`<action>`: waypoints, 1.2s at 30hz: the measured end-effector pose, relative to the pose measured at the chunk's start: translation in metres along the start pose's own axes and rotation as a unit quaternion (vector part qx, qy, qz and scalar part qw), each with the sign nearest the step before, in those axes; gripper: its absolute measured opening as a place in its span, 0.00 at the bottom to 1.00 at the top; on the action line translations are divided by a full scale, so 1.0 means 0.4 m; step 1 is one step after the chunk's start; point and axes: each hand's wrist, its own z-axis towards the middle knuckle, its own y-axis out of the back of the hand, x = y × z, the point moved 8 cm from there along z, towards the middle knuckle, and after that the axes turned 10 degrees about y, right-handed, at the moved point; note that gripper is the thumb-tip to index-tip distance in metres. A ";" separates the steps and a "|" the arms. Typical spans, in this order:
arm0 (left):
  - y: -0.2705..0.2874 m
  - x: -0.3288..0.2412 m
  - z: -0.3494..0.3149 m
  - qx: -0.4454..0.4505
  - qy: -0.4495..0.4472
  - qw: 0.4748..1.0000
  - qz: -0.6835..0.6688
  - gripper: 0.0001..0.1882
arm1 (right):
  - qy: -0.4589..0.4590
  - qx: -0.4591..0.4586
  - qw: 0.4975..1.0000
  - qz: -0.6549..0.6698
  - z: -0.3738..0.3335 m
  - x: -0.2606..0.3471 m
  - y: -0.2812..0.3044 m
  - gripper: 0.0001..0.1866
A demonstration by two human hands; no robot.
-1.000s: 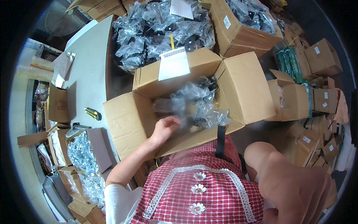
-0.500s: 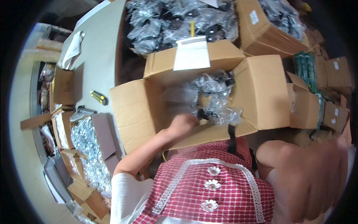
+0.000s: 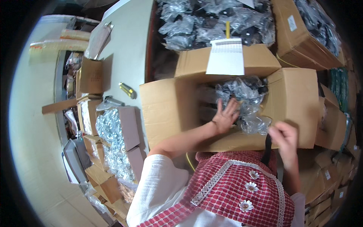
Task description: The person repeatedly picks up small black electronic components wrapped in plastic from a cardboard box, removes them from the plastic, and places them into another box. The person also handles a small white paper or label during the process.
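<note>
View: head camera, looking down at both hands and an open cardboard carton (image 3: 160,115).
Left hand: the left hand (image 3: 226,116) reaches into the carton from the near-left side, back of hand up, over the bagged parts.
Left grip: fingers spread wide, nothing pinched; fingertips at the near edge of the bags, contact hard to tell.
Right hand: the right hand (image 3: 286,138) is at the carton's near-right corner, beside the top of a black strap (image 3: 267,149); blurred.
Right grip: fingers curled in; can't tell whether they pinch the strap or just sit next to it.
Bagged parts: clear plastic bags with dark pieces (image 3: 242,90) lie inside the carton, mostly middle to right, ahead of the left hand.
Carton: flaps folded out left and right; white printed sheet (image 3: 225,62) hangs over the far flap, yellow strip (image 3: 227,29) just behind it.
Behind carton: large pile of similar bags (image 3: 215,22); at far right a second, fuller carton (image 3: 289,32).
Table: grey table (image 3: 130,49) on the left, bearing a yellow-and-black cutter (image 3: 126,90) and papers (image 3: 99,41).
Lower left: box of shiny clear packets (image 3: 113,136) near the table.
Wearer: red checked apron (image 3: 227,181), white sleeve (image 3: 159,185) on the left arm.
</note>
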 end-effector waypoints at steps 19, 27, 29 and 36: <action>-0.214 0.251 -0.018 0.286 -0.029 0.945 0.156 0.22 | 0.097 0.149 0.879 -0.442 -0.077 -0.237 -0.039 0.14; -0.087 0.181 0.156 0.250 0.082 0.955 -0.134 0.11 | 0.105 0.159 0.879 -0.437 -0.070 -0.244 -0.046 0.15; -0.129 0.207 0.188 0.211 0.184 0.884 -0.374 0.12 | 0.095 0.164 0.882 -0.431 -0.063 -0.249 -0.046 0.15; -0.373 0.121 0.272 0.201 0.301 0.074 -0.929 0.37 | -0.009 0.178 0.904 -0.389 -0.047 -0.259 -0.031 0.29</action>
